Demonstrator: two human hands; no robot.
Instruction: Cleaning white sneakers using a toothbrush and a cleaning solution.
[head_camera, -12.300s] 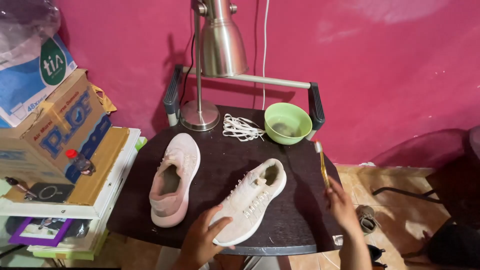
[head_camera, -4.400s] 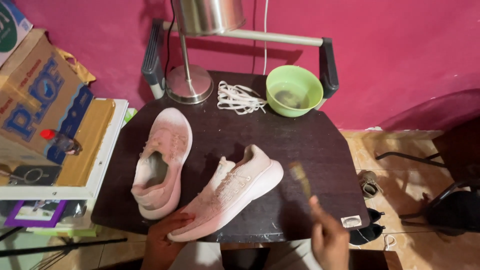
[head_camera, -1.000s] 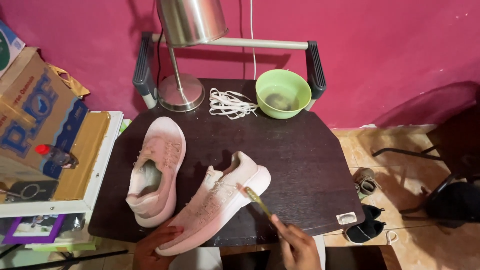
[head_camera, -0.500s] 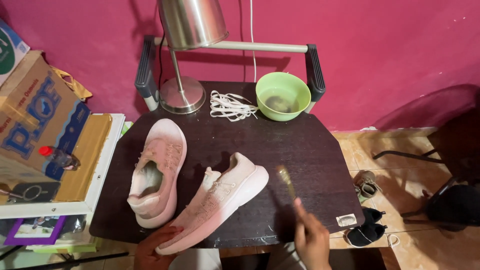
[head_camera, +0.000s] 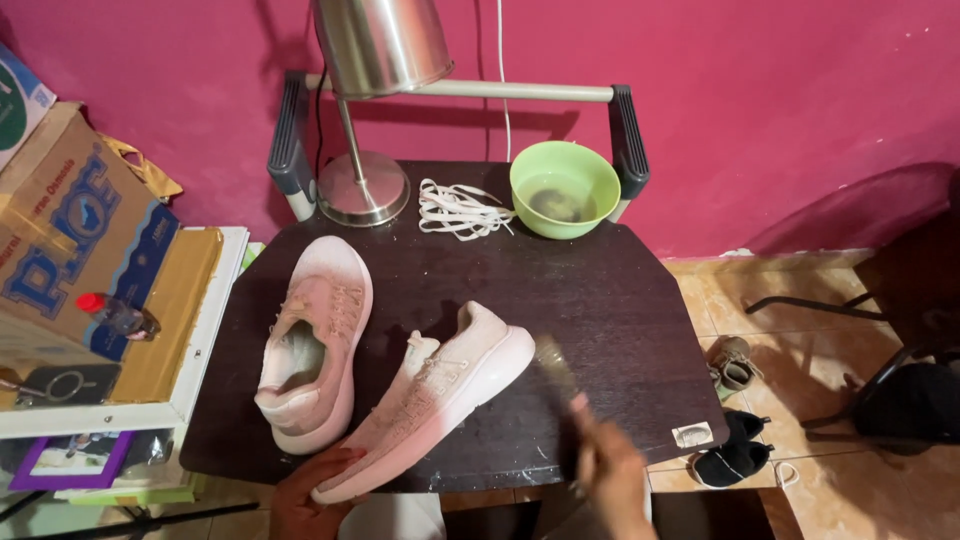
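1. The right hand (head_camera: 612, 470), closed around the handle of a small brush (head_camera: 556, 366), has drawn away from the nearer pink shoe (head_camera: 430, 400); a second ago the bristles were on the shoe's side, and now they hang blurred just to its right, above the dark bench (head_camera: 600, 290)
2. The left hand (head_camera: 305, 490) keeps its hold on that shoe at the heel end, by the bench's front edge; its fingers wrap the sole, and the shoe lies tipped on its side as before
3. The break in contact reads as the gap between scrubbing strokes, not a stop
4. The second pink shoe (head_camera: 310, 340) lies upright to the left, near the bench's left edge
5. The green bowl (head_camera: 564, 188), the white laces (head_camera: 458, 208) and the lamp base (head_camera: 362, 188) line the back edge
6. Bare bench lies right of the held shoe and between the shoes and the bowl; small shoes sit on the floor beyond the right edge
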